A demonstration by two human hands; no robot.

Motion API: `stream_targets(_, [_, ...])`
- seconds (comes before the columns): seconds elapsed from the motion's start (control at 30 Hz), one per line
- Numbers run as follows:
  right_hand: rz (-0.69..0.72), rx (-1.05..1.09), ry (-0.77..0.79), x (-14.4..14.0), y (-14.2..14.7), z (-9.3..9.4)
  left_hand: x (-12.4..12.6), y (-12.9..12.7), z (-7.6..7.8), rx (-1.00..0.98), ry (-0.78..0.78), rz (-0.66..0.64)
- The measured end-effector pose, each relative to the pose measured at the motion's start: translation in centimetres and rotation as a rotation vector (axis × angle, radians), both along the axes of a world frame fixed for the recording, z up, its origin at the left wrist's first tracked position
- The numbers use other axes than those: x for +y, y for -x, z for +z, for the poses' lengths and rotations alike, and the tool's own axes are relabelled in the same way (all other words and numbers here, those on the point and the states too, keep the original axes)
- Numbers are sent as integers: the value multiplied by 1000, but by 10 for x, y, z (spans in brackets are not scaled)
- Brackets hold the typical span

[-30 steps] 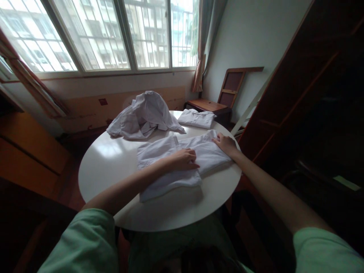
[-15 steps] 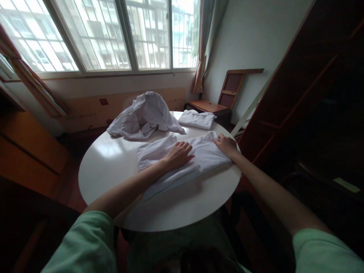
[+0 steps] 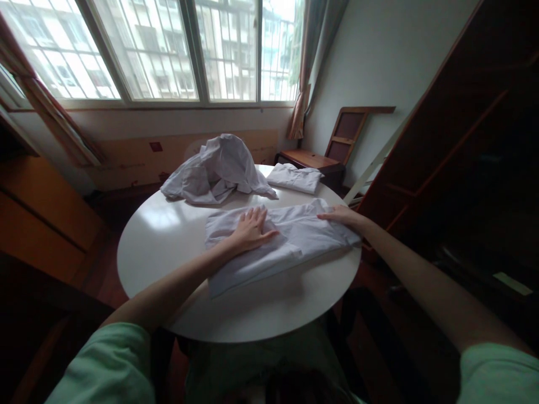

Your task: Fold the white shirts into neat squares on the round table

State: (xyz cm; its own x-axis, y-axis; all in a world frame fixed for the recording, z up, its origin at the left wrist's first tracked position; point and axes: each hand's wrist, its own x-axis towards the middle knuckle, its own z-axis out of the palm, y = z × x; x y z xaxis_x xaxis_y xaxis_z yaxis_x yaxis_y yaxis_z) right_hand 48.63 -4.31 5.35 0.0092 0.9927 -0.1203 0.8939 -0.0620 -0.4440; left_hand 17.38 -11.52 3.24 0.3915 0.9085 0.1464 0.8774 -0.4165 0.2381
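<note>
A white shirt (image 3: 290, 247), folded into a long strip, lies across the front of the round white table (image 3: 164, 280). My left hand (image 3: 251, 229) rests flat on the shirt's left part, fingers stretched out and palm down. At the shirt's right end, my right hand (image 3: 343, 216) grips the cloth, its thumb on top and its other fingers mostly hidden beneath. That end reaches the table's right edge and looks slightly raised.
A crumpled white garment (image 3: 223, 171) is heaped at the back left of the table. Beside it lies a neatly folded white shirt (image 3: 295, 177). Behind the table stand a wooden chair (image 3: 315, 160) and a barred window. A dark wooden panel (image 3: 421, 168) leans at the right.
My left hand has slid left along the shirt, its fingers flattening out. My right hand has moved slightly right and turned at the shirt's end, with the cloth there shifting along.
</note>
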Motion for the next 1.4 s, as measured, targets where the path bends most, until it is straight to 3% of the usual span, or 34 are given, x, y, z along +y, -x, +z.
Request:
stream_targets(0.1, [18,-37,21,-1,1,-1,-13,-11,2,12,-14,-80])
stream_targets(0.2, [52,-75,-4,0,0,-4,-45,-21,5,-34,-59,-185])
stream_targets(0.33, [84,-151,-7,-1,2,-4,-83,-30,8,-49,-31,-464])
stream_targets(0.43, [-10,-311,-255,-10,15,2,-72,-20,15,-112,10,-555])
stream_targets(0.5, [-7,-297,-455,-22,33,8,-43,-1,20,-204,-37,-467])
stream_targets(0.53, [33,-213,-478,-29,45,11,-26,13,22,-223,-108,-385])
stream_targets(0.57, [88,-93,-420,-37,57,14,-7,28,22,-224,-200,-281])
stream_targets(0.63, [272,156,-141,-53,83,16,25,59,19,-203,-290,-24])
stream_targets(0.7, [396,273,101,-67,107,14,47,89,11,-212,-147,172])
stream_targets(0.77, [455,270,152,-76,124,7,56,112,0,-304,27,187])
stream_targets(0.83, [476,246,117,-78,133,-1,57,125,-9,-416,107,131])
stream_targets(0.9, [479,259,133,-76,134,-7,55,131,-16,-517,65,126])
stream_targets(0.97, [485,263,222,-72,130,-7,54,132,-18,-595,-44,211])
stream_targets(1.1, [542,190,393,-64,124,9,53,128,-16,-655,-113,338])
stream_targets(1.23, [436,323,291,-58,135,21,49,126,-13,-669,-17,281])
stream_targets(1.3, [357,377,247,-55,142,20,49,126,-13,-656,-3,242])
stream_targets(1.4, [364,339,264,-56,146,13,49,128,-14,-593,-5,200])
